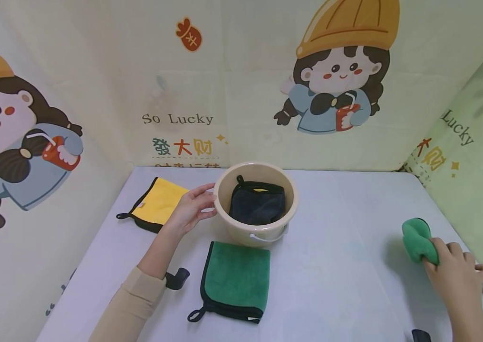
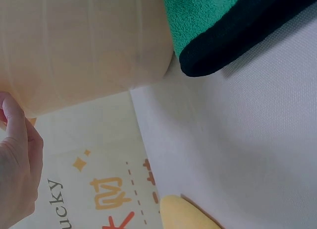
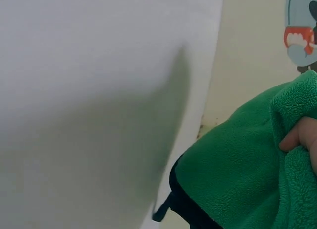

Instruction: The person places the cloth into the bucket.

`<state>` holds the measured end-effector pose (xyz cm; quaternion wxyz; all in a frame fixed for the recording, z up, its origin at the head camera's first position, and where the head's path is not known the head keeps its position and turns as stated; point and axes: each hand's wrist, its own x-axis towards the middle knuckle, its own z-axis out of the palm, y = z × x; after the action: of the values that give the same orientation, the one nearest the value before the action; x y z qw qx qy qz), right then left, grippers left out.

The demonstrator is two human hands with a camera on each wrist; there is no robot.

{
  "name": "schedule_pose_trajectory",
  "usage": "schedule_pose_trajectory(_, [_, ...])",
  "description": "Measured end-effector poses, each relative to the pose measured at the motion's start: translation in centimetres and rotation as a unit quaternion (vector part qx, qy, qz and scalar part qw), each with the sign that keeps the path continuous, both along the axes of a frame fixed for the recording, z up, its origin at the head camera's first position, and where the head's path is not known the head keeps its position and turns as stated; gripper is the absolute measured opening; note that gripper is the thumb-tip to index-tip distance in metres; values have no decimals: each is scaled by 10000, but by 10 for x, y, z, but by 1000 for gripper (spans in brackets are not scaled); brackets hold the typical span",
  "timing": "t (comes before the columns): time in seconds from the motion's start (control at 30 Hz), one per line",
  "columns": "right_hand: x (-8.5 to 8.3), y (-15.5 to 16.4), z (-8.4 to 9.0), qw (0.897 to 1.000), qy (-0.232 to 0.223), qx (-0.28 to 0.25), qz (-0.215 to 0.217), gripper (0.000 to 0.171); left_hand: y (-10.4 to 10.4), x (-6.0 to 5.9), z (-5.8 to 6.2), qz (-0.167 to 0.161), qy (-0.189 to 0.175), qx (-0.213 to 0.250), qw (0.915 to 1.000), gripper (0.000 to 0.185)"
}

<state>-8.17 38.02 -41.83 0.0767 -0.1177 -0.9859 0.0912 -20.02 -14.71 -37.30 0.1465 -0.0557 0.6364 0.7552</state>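
White table, left hand touching bucket rim, right hand gripping green cloth

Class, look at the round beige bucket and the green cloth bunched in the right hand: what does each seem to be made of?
Round beige bucket: probably plastic, given its smooth, evenly coloured, faintly glossy wall and moulded rim. Green cloth: soft fleecy fabric, likely microfibre, with a fuzzy matte pile, black edging, and folds crumpling under the right hand.
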Motion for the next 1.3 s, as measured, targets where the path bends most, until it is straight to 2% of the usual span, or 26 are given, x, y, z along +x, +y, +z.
schedule_pose_trajectory(0.33, [-19,-26,25,9978,507,99,418,40,0,0,2,6,-33,-2,10000,50])
schedule_pose_trajectory(0.63, [-37,-47,45,9896,1031,73,999,38,0,0,1,3,-18,11,10000,50])
schedule_pose_trajectory(1.03, [-64,-83,67,9678,1900,245,1635,31,1,0,1,48,-47,-82,9999,49])
schedule_pose_trajectory(1.3, [-79,-113,78,9536,2158,390,2062,34,1,0,0,51,-56,-75,9999,50])
